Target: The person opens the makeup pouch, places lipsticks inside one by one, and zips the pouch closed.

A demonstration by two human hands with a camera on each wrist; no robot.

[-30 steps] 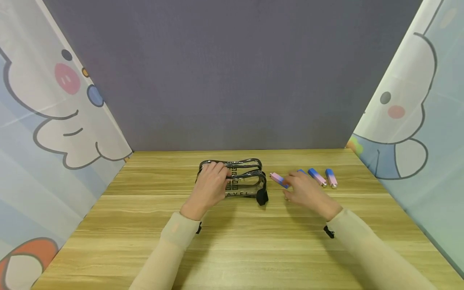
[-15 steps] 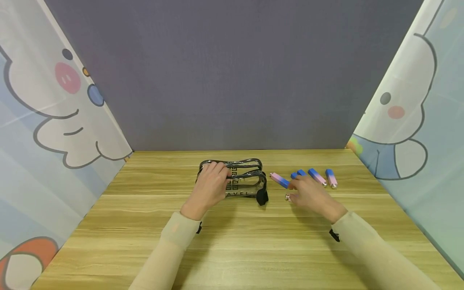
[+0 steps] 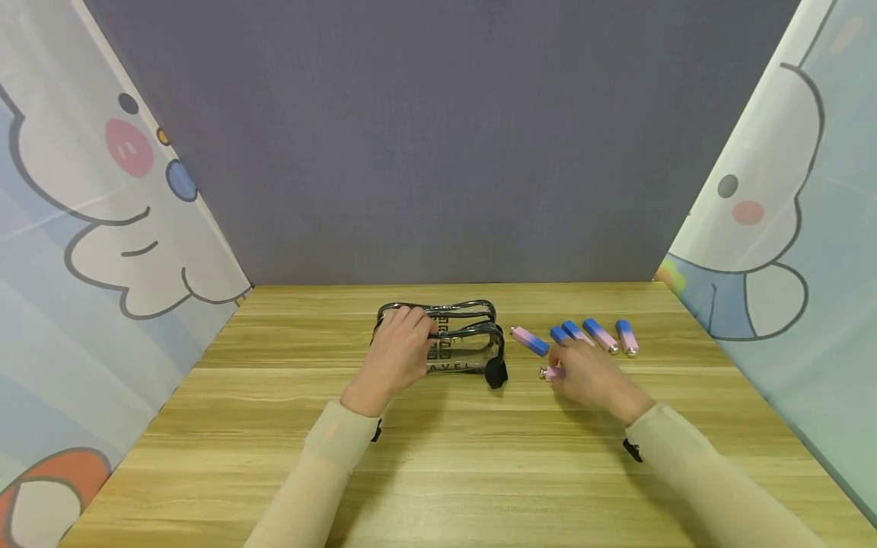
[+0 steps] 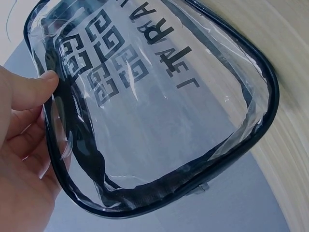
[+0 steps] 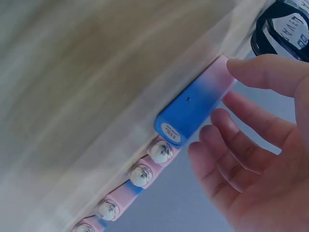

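Observation:
My left hand (image 3: 403,344) grips the upper edge of a clear zip pouch (image 3: 466,355) with black piping and dark lettering. In the left wrist view, the thumb lies on the front of the pouch (image 4: 169,121) and the other fingers are behind it. To the right, my right hand (image 3: 588,371) pinches a square pink-and-blue tube (image 5: 198,101) between thumb and index finger. Its pink end with a silvery tip points left, toward the pouch; a round sticker marks its blue end. The other right fingers curl loosely beside it.
Another such tube (image 3: 530,341) lies between the pouch and my right hand. Several more tubes (image 3: 601,336) lie in a loose row behind and right of that hand. A dark grey panel (image 3: 438,152) rises at the wooden table's back edge.
My right hand has shifted slightly right and toward me, and now pinches the nearest tube, whose pink end has come into view. The left hand and pouch have stayed put.

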